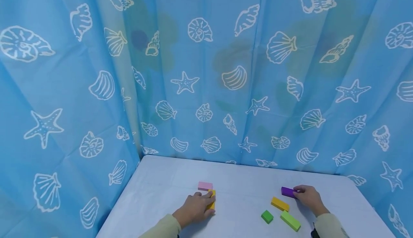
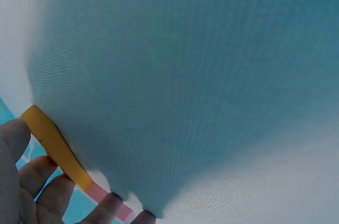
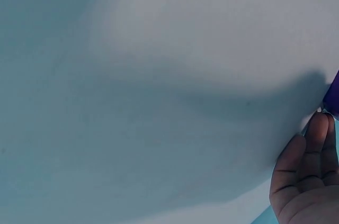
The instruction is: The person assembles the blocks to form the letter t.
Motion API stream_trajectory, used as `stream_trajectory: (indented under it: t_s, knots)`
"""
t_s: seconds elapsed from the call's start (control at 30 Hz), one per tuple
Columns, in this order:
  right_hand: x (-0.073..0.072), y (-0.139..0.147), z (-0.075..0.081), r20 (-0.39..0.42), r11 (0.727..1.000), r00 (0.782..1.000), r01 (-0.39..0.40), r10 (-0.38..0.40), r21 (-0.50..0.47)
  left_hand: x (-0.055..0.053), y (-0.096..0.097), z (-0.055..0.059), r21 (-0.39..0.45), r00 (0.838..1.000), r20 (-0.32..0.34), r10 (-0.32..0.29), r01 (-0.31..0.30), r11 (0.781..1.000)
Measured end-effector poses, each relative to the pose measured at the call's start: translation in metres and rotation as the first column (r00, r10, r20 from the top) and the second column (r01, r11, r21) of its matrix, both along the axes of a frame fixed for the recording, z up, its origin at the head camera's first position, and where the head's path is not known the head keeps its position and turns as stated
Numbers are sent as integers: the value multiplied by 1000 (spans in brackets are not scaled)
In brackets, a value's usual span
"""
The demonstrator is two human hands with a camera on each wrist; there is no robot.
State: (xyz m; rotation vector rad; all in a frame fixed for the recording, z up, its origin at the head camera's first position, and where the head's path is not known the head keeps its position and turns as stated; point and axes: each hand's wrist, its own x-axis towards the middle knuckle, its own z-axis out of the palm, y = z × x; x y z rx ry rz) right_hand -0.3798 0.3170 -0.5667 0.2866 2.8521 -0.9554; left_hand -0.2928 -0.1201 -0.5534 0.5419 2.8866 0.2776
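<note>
My left hand (image 1: 194, 208) grips a yellow block (image 1: 211, 206) on the white table, thumb at its near end and fingers along it. A pink block (image 1: 204, 185) lies crosswise at the far end of the yellow one. In the left wrist view, a seam line crosses the yellow block near the thumb, and fingertips reach the pink block (image 2: 97, 193). Over on the right, my right hand (image 1: 309, 198) pinches the right end of a purple block (image 1: 287, 192). Only a corner of that purple block (image 3: 332, 99) enters the right wrist view.
An orange-yellow block (image 1: 280, 204), a light green block (image 1: 290, 220) and a small green block (image 1: 267, 216) lie left of and nearer than my right hand. Blue curtains (image 1: 206, 73) with white shell prints border the white table (image 1: 245, 180) at its back and sides.
</note>
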Motion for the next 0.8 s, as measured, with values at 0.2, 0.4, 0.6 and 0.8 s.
stream_trajectory:
  t_s: [0.2,0.4,0.6,0.8]
  knots:
    - [-1,-9,0,7,1000,1000,-3,3,-24,-1,1,-2,2,1000,6,-3,3,1000]
    - [-2,-19,3,3,999,1000,-26,26,-23,-1,1,-4,-5,1000,-9,-6,6,1000]
    - [-3,-28,6,-4,999,999,-45,45,-12,-1,1,-4,3,1000,-21,-12,12,1000]
    - [-7,-40,7,-15,997,998,-66,66,-32,-1,0,-1,-3,1000,-12,-1,1,1000]
